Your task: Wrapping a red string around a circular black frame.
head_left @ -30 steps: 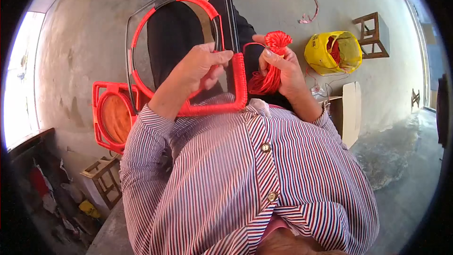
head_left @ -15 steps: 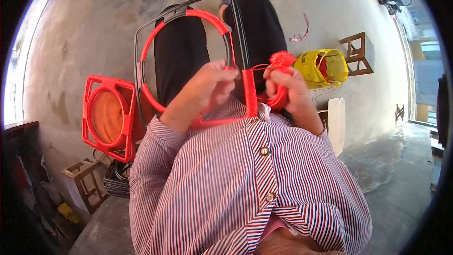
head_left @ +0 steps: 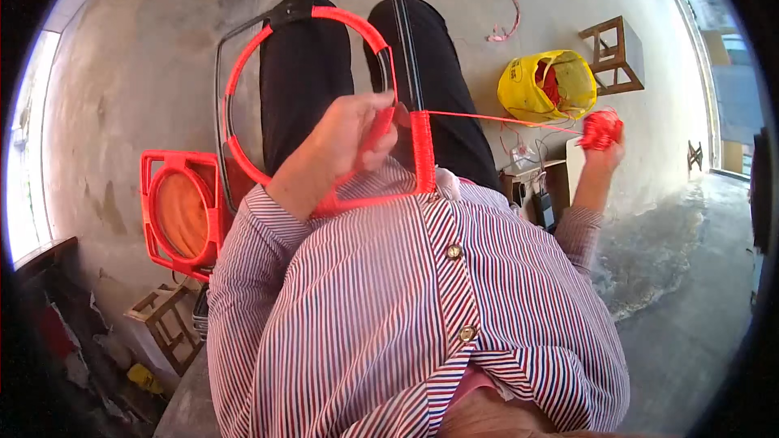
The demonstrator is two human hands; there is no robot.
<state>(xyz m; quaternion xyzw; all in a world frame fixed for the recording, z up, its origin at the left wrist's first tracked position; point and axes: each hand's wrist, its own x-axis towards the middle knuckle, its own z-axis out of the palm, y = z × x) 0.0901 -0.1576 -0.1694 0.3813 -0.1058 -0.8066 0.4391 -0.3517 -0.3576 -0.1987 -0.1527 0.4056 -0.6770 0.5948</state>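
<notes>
Across my lap lies a black metal frame (head_left: pixel 407 49) with a round inner ring (head_left: pixel 241 75), parts of both wound in red cord. My left hand (head_left: pixel 345 134) is closed on the right side of the ring, just left of the frame's red-wrapped upright (head_left: pixel 423 154). Far out to the right, my right hand (head_left: pixel 604 159) grips a bundle of red cord (head_left: pixel 602 126). A taut strand (head_left: pixel 495 118) runs from that bundle to the upright. What the left fingertips pinch is partly hidden.
A red-wrapped frame (head_left: pixel 152 219) stands at the left near a wooden stool (head_left: pixel 166 316). To the right are a yellow bucket-like container (head_left: pixel 519 89) holding red material, another stool (head_left: pixel 621 53) and a low box with cables (head_left: pixel 531 172). Red scraps (head_left: pixel 511 20) lie on the floor.
My right hand has swung far out to the right with the cord bundle, drawing the strand straight. My left hand stays at the ring, and the view has shifted slightly.
</notes>
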